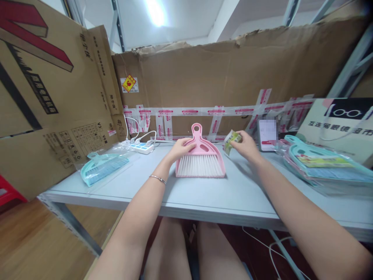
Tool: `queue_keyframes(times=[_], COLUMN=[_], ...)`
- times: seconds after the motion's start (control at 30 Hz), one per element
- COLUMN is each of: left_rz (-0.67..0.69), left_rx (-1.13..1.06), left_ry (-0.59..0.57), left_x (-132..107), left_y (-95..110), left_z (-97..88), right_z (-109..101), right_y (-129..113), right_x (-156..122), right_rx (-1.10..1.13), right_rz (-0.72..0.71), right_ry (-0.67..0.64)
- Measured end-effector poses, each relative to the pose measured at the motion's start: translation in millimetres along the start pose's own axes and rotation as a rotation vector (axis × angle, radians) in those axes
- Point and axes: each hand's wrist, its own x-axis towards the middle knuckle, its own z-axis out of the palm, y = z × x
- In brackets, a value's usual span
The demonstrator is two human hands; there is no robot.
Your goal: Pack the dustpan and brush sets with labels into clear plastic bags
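A pink dustpan [223,171] with a white-bristled pink hand brush [199,165] nested in it stands in the middle of the grey table, handle end away from me. My left hand [182,149] is closed on the left side of the set, its thumb lying over the brush's pink top. To the right, my right hand [244,144] pinches a green and yellow printed card [231,140], which looks curled and is held a little above the table, apart from the dustpan.
A bagged turquoise dustpan set [105,167] lies at left; several more bagged sets [323,159] are stacked at right. A power strip [142,147], a phone [268,134] and a printed bag [344,124] stand at the back. Cardboard [189,81] walls the table [140,190].
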Motion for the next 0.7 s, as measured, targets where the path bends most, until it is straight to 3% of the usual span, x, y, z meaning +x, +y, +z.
queue_keyframes(times=[0.13,0.2,0.3,0.37,0.5,0.7], left_rz=[-0.023,-0.038,-0.063,-0.074,-0.068,-0.054], left_rx=[-0.022,-0.044,-0.068,-0.079,-0.114,-0.164], left_ry=[0.022,0.026,0.025,0.034,0.063,0.1], left_x=[0.7,0.7,0.3,0.1,0.3,3.2], left_y=[-3.1,-5.2,-7.6,-7.5,-4.4,-6.1], left_z=[2.2,3.5,4.9,5.3,4.9,2.6], right_z=[-18.7,-19.9,-5.4,9.5,29.3,30.7], right_y=[-22.9,-30.6,-38.5,-41.7,-42.7,-45.2], right_x=[-8.4,-18.4,-36.0,-45.1,-51.3,-50.8], right_rx=[0.411,0.586,0.601,0.557,0.567,0.569], right_rz=[-0.068,-0.048,0.055,0.142,0.238,0.261], right_ry=[-0.182,-0.348,-0.707,-0.852,-0.762,-0.669])
